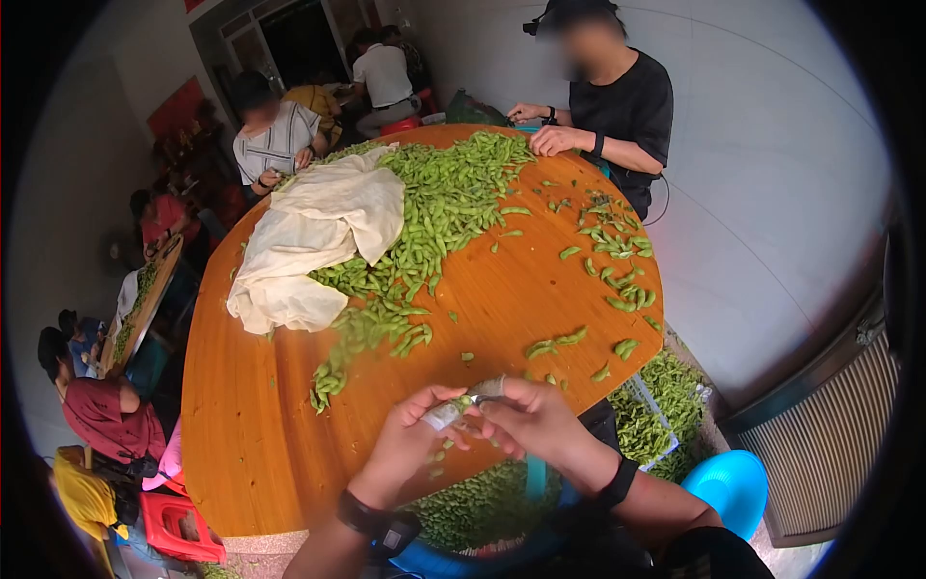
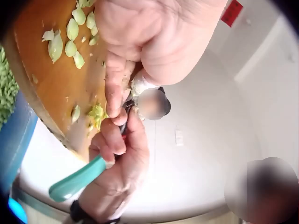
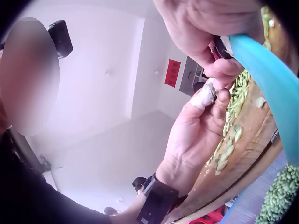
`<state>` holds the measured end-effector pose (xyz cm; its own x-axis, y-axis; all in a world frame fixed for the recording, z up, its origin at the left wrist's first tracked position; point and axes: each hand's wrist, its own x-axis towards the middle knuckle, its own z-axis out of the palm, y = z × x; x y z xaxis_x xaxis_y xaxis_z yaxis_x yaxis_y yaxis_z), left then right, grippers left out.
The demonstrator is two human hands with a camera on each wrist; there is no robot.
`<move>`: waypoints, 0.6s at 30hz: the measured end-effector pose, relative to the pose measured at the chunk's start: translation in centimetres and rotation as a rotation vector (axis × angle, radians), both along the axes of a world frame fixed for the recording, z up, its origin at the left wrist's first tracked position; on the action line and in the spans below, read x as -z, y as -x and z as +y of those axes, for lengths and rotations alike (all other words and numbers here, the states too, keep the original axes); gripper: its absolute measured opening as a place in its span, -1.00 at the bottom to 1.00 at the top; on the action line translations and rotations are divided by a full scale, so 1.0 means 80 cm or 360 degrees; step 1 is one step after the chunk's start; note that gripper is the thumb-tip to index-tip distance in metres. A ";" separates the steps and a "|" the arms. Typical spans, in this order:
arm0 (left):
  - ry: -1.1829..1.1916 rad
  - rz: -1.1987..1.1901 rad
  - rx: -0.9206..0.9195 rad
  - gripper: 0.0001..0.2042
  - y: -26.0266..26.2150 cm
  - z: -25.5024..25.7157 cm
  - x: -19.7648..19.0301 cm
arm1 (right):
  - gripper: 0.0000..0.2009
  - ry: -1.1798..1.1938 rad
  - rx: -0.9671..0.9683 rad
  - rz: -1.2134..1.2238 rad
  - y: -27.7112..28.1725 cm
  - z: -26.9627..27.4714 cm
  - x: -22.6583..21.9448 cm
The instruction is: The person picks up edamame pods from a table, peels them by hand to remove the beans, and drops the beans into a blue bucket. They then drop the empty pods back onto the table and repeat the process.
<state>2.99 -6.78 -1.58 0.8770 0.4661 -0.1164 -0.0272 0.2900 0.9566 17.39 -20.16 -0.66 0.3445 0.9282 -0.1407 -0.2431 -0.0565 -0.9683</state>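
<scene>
Over the table's near edge, my left hand (image 1: 410, 434) and right hand (image 1: 545, 420) meet at the fingertips. A small green bean pod (image 1: 465, 399), mostly hidden, is pinched by the left thumb and fingers. White wrapping (image 3: 203, 97) covers the left thumb. In the left wrist view the right hand's fingers curl round a tool with a teal handle (image 2: 77, 179); its dark working end lies at the left fingertips, its kind hidden by the fingers. Below the hands stands a blue basin (image 2: 18, 144) holding many shelled green beans (image 1: 482, 507).
A heap of bean pods (image 1: 453, 203) and a cream cloth (image 1: 323, 227) lie on the round wooden table (image 1: 502, 309). Loose beans (image 2: 72, 29) lie near its edge. A crate of pods (image 1: 646, 415) and a blue bowl (image 1: 728, 492) stand at right. Two people sit across.
</scene>
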 end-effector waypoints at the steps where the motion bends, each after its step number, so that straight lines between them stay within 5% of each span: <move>1: -0.0001 -0.0001 -0.0001 -0.74 0.000 -0.002 -0.001 | -0.86 0.0037 -0.0008 0.0021 -0.001 0.000 -0.001; 4: -0.0221 0.0113 -0.0020 -0.77 -0.001 -0.006 -0.001 | -0.86 0.0024 0.0021 -0.0167 0.006 -0.003 0.004; 9: -0.1612 0.0255 0.0018 -0.75 -0.001 -0.004 -0.014 | -0.87 -0.0046 0.0094 -0.0344 0.017 -0.008 0.010; 18: -0.1750 0.0424 -0.0158 -0.75 -0.005 -0.021 -0.003 | -0.85 -0.0168 0.0213 -0.0749 0.022 -0.005 0.029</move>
